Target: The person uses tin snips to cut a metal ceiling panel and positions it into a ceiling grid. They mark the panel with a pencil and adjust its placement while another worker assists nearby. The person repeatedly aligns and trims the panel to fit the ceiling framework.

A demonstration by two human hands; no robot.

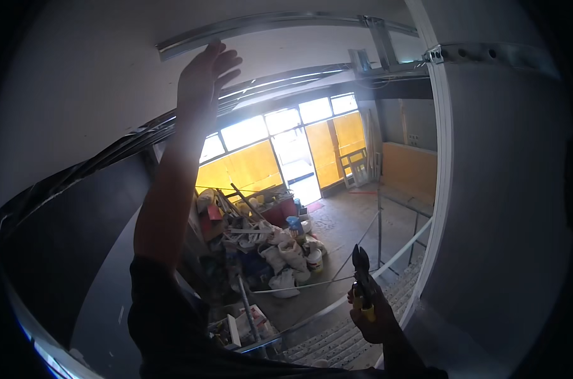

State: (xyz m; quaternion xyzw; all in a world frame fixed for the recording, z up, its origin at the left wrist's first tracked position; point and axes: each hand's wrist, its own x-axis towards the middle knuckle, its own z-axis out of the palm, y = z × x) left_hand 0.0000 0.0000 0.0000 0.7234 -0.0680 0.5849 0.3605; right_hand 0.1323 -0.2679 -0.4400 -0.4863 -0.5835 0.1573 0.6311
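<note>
High on the left, my left hand (207,72) is raised with its fingers stretched out and somewhat apart. Its fingertips are at the lower edge of a long metal channel (261,26) below the ceiling; whether they touch it I cannot tell. My right hand (376,312), low and to the right, is wrapped round a pair of tin snips (361,265). The dark jaws point up, and a yellow grip shows between the fingers. A short upright metal piece (382,44) joins the channel at its right end.
Below me is a perforated metal scaffold platform (312,344) with rails (403,252) around it. A white post (439,126) stands close on my right. On the floor beneath lie several filled sacks (289,256), a white bucket (315,260) and piled debris. Yellow panels (245,167) cover windows beyond.
</note>
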